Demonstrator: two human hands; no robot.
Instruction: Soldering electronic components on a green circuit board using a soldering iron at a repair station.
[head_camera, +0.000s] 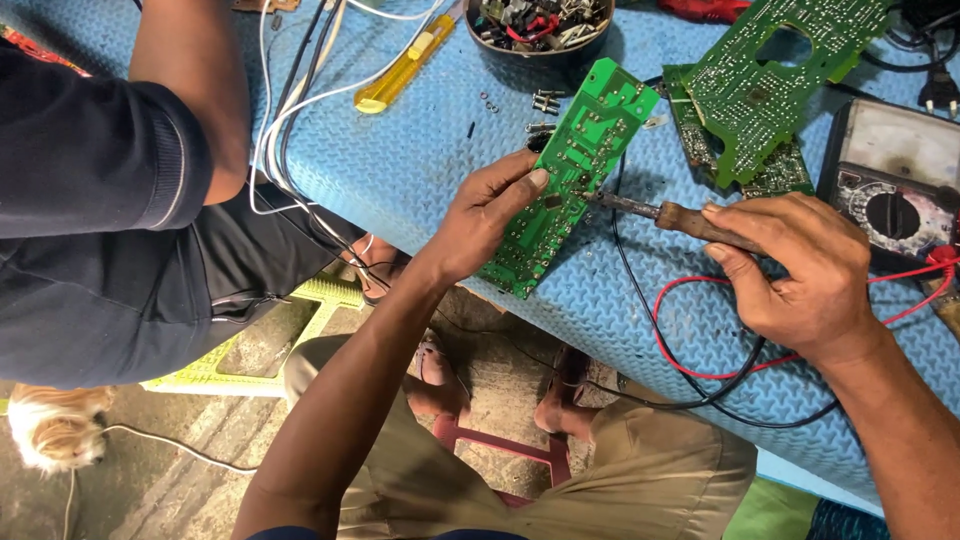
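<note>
My left hand (490, 215) grips a long green circuit board (590, 130) by its lower half, tilting it over the blue textured table (420, 150). My right hand (800, 270) holds a soldering iron (670, 212) by its brown wooden handle. The iron's dark metal tip touches the board's solder side near the middle. A black cord runs from the iron down across the table.
Another person in a dark sleeve (90, 160) sits at the left. Two more green boards (760, 90) lie at the upper right beside a multimeter (890, 180) with red and black leads. A bowl of parts (540, 25), a yellow cutter (405, 65) and loose screws lie at the back.
</note>
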